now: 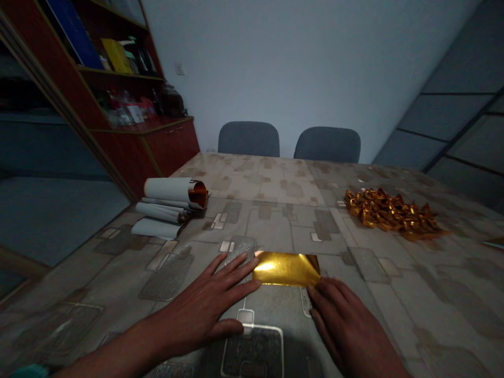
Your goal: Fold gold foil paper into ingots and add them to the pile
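The gold foil sheet [286, 269] lies between the hands, probably light, slick and easily creased, best held by its ends. The left hand [205, 304] spreads over its left end; the right hand's [346, 320] fingers gather at its near right corner, any pinch unclear.

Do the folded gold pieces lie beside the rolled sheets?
No, the gold pieces lie toward the right of the table, the rolled sheets toward the left.
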The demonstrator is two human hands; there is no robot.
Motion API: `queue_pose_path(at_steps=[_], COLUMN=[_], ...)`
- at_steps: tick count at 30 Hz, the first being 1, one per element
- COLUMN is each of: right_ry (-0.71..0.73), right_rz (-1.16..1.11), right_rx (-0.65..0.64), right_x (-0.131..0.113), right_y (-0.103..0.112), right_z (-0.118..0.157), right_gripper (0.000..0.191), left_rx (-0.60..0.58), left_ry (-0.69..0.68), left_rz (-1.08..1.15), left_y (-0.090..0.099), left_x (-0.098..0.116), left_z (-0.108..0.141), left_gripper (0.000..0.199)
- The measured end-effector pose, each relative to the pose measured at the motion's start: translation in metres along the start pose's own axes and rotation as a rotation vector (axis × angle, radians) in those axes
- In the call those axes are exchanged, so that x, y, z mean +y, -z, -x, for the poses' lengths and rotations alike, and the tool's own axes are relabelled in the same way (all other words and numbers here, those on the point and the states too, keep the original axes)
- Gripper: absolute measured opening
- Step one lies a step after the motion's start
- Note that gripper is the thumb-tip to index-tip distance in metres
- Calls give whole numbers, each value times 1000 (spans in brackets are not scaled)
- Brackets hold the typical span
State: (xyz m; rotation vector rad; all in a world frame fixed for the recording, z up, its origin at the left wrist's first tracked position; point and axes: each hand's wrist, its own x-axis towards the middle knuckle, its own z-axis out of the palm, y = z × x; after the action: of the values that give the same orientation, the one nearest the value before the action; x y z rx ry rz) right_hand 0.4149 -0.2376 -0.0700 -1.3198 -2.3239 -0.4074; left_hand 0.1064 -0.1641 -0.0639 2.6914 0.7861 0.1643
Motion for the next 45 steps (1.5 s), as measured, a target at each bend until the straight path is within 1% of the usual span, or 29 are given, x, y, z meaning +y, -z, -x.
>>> queue_pose_path(at_steps=[2,5,7,9,11,13,14,16,19,23,25,29,34,36,38,40,42,44,45], right_ry=[-2,-43,-72,-50,36,55,64,35,3,-36,-49,-85,-106,-123,-147,-138,-147,-138,-123], right_rz=[-6,-44,-63,-60,-100,-141,-146,-129,-91,-47,-15,38,54,26,-27,-145,-295,-305,-269], right_rx=[23,9,-10,-11,-23,-98,-106,-91,-56,-69,-76,-39,-45,-77,-117,-148,-234,-302,-304], right_x=[4,4,-3,-15,-29,-41,-45,-47,-43,-31,-25,-11,5,8,6,-1,-11,-18,-20], right_y=[2,6,6,1,-8,-20,-25,-31,-28,-14,-8,0,7,10,13,14,9,0,-6], right_z=[2,-2,-10,-21,-31,-38,-39,-37,-27,-14,-9,3,11,5,-9,-29,-48,-62,-66], right_gripper=[33,31,25,20,32,50,55,59,54,35,30,31,32,33,32,20,14,23,22], left_rx=[5,11,1,-6,-13,-20,-23,-8,19,12,10,8,46,75,105,107,112,122,125], left_ry=[-5,-10,-17,-29,-36,-36,-35,-41,-58,-40,-32,-8,-22,-30,-40,-22,5,11,10], left_rz=[3,1,-6,-13,-14,-13,-13,-13,-8,-5,-5,-15,-25,-25,-18,-8,0,0,-3], left_y=[-1,-1,-1,-2,-2,-2,-1,1,3,3,2,2,5,9,14,19,22,21,20], left_x=[0,-1,-2,-4,-5,-6,-6,-5,-4,-3,-3,-4,-2,3,10,16,21,21,21], left_z=[0,-2,-3,-4,-6,-7,-7,-7,-7,-7,-7,-6,-11,-18,-28,-40,-50,-56,-57], left_gripper=[70,70,70,70,72,73,73,72,68,67,65,60,56,51,44,42,38,32,30])
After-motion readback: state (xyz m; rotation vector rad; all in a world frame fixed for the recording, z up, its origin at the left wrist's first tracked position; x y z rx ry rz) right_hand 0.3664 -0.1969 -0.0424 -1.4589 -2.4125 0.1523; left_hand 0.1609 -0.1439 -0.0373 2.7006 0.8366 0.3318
